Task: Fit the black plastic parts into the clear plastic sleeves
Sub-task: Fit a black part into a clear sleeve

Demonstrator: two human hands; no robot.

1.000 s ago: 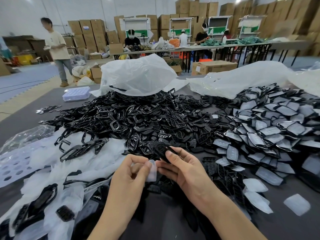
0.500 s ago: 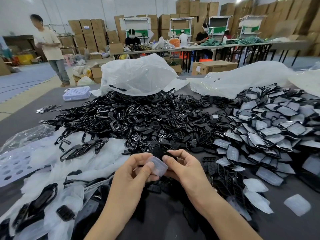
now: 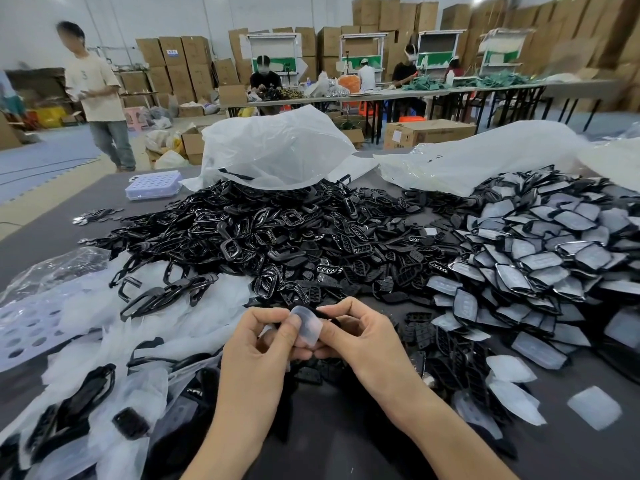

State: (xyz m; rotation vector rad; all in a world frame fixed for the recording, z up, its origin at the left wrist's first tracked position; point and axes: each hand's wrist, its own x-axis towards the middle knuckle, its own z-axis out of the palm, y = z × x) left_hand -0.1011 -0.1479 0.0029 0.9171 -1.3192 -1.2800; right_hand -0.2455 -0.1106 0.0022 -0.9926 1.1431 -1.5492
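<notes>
The dark table [image 3: 346,445] carries a wide heap of loose black parts [image 3: 277,237] in the middle and a pile of finished sleeved pieces [image 3: 540,258] to the right. Over the near side, the left hand [image 3: 256,344] pinches one clear sleeve [image 3: 306,325], and the right hand [image 3: 360,334] grips a black part [image 3: 329,315] at the sleeve's upper edge. Best done, I judge, by keeping the sleeve mouth spread and feeding the part in square, not skewed
</notes>
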